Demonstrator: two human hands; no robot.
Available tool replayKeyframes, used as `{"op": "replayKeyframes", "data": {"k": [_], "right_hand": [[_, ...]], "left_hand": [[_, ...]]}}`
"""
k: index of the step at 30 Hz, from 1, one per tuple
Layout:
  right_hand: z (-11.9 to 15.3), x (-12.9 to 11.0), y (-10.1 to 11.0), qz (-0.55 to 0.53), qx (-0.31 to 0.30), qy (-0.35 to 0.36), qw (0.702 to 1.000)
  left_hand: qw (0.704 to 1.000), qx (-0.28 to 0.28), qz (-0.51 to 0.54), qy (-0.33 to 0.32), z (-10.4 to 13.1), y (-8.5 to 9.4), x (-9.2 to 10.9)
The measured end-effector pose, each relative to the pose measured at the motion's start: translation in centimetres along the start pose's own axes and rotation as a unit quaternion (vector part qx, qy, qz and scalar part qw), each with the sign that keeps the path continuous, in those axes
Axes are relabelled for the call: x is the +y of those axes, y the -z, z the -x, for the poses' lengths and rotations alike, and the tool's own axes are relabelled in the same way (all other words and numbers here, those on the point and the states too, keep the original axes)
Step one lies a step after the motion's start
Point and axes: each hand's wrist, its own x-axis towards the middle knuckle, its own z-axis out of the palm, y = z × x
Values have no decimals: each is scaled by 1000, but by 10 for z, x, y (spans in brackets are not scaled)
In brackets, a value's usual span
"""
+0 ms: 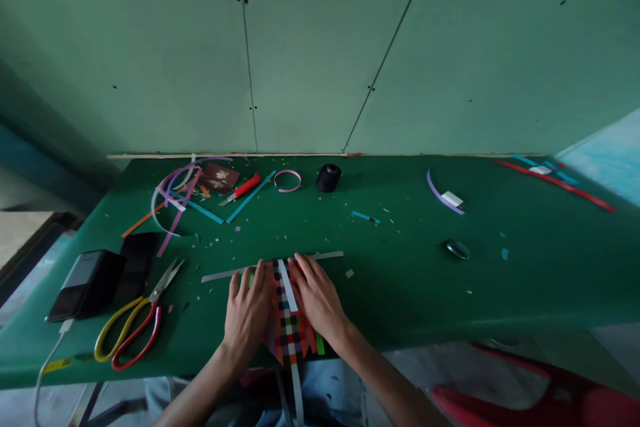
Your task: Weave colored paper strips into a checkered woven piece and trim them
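Observation:
A woven piece of checkered strips (289,330), orange at its sides, lies at the table's front edge between my hands. My left hand (249,303) is closed on its left side, fingertips pressed at the far edge; its thumb is hidden. On the right side, my right hand (316,293) grips the weave, with its fingers reaching over the far corner. A pale grey strip (327,255) runs crosswise along the far edge, partly under my fingers. Another pale strip (287,285) lies lengthwise on the weave. Long strip ends (297,390) hang toward my lap.
Scissors (155,297) with yellow and red handles lie left, beside a black device (87,285) with a white cable. Behind are loose coloured strips (180,197), a red-handled cutter (247,185) and a black spool (329,177). A dark shiny oval object (457,249) lies right.

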Motion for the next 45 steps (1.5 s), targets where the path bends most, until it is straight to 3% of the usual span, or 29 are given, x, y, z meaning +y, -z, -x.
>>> {"op": "replayKeyframes", "data": {"k": [9,30,38,42,45], "right_hand": [[5,7,6,1,-24,37,999],[10,-13,5,-12,-27,-25,999],[12,-7,0,-41,-18,-26,999],[1,1,9,-67,-32,-2,997],[-12,6,20,-91,-69,61,992]], "left_hand": [[999,-4,33,12,5,-1,3],[997,13,68,29,13,1,11],[996,-11,88,20,11,8,-5],[996,-22,90,-2,13,9,-13],[996,-31,81,-12,14,9,-15]]}}
